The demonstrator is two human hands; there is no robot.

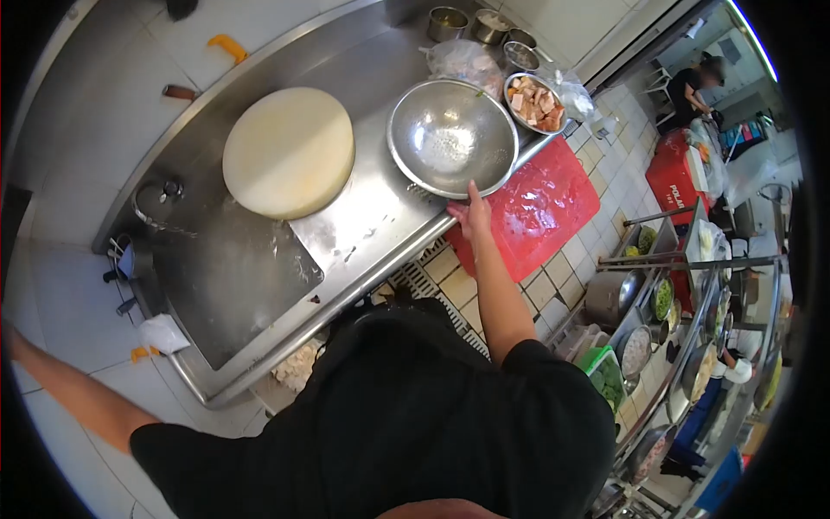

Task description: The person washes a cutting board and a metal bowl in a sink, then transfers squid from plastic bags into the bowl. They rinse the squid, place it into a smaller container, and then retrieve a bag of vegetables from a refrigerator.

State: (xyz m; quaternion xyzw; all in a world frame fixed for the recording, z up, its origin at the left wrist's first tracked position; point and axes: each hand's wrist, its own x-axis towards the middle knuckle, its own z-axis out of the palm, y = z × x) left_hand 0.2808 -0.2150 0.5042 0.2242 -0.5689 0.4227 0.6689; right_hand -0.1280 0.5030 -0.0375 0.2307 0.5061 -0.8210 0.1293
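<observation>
My right hand (471, 216) is at the near rim of a wide steel mixing bowl (454, 143), its thumb up against the rim and other fingers below it. Some water drops shine inside the bowl, with a green scrap near its far rim. My left arm stretches to the left edge of the view, and the hand itself is cut off. Left of the bowl, a thick round chopping block (290, 151) rests on the steel sink counter (367, 221). Just right of the bowl sits a smaller bowl of cut meat pieces (534, 104).
A wet red board (540, 208) lies beyond the counter edge. Small steel containers (448, 23) and a plastic bag (467, 65) stand at the back. A tap (173, 188) is at left. Racks of vegetables (661, 298), a red cooler (673, 177) and another person (689, 95) are right.
</observation>
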